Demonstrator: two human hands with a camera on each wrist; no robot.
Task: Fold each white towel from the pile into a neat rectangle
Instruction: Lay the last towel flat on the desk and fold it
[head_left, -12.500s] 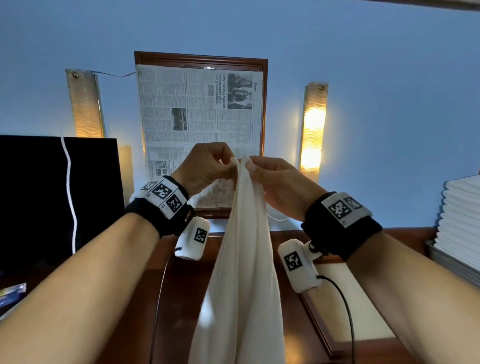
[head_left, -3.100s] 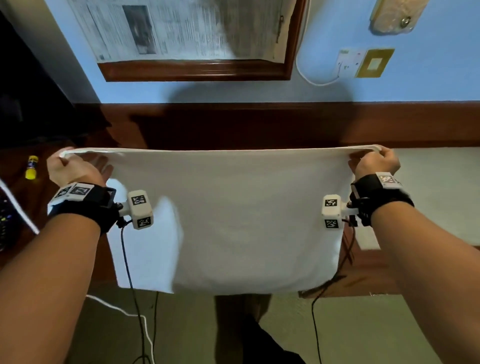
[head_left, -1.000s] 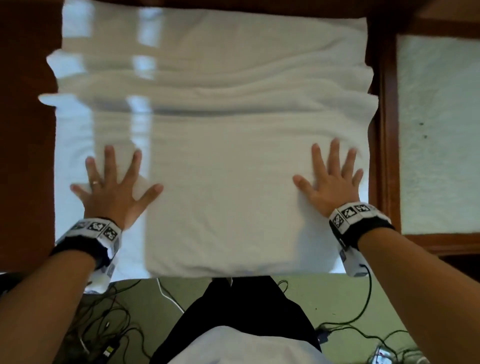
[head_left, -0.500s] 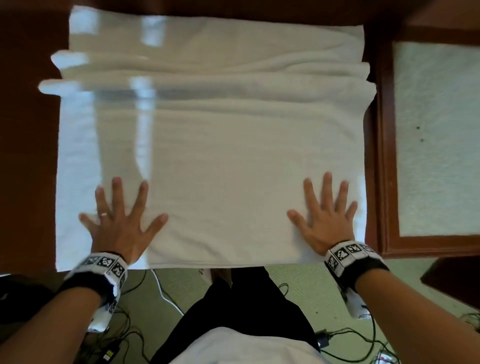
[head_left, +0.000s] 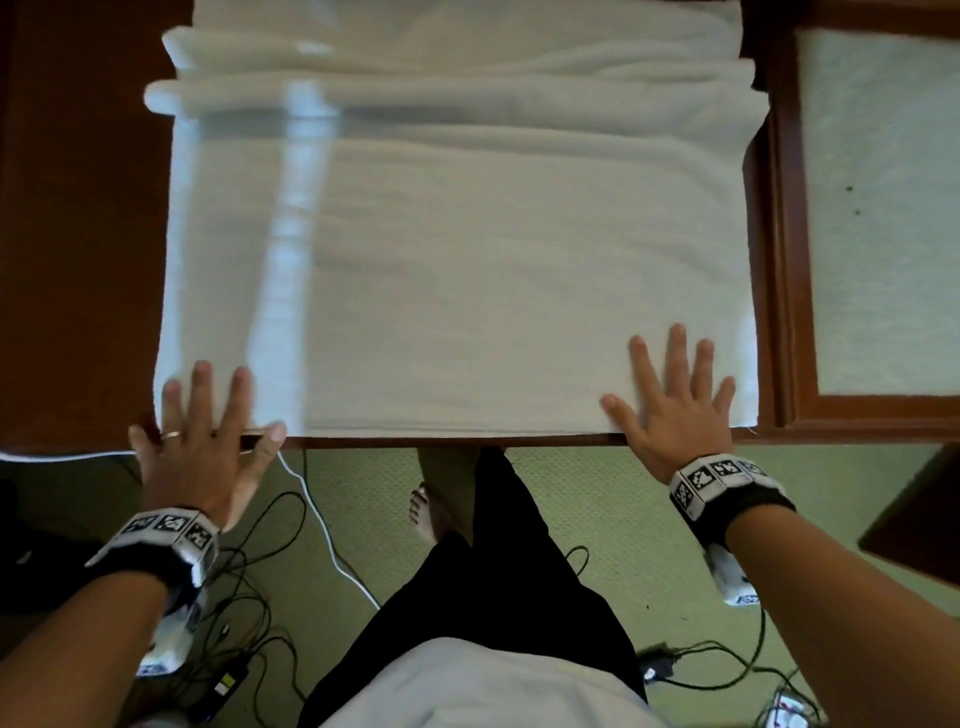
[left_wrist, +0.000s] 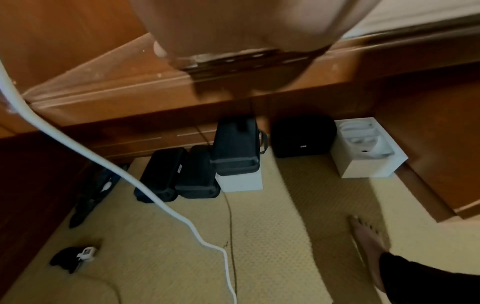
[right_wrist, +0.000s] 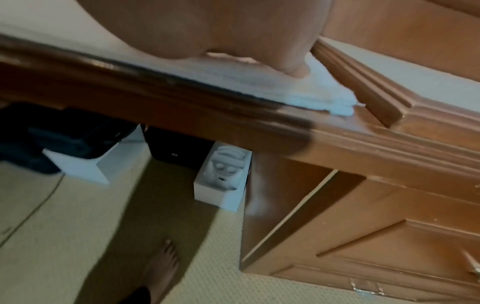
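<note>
From the head camera, you look down on a white towel spread flat across a dark wooden desk, its near edge lined up with the desk's front edge and loose folds bunched along its far side. Your left hand lies at the towel's near left corner, fingers straight and spread, gripping nothing; only the fingertips reach the cloth, the palm hanging past the desk edge. Your right hand rests flat on the near right corner, fingers splayed and likewise released. Cables trail over the green carpet below.

From the left wrist camera, the blurred palm fills the top; black cases and a white box sit under the desk.

From the right wrist camera, a fingertip, probably the little finger, presses the towel's corner beside a raised wooden frame.
</note>
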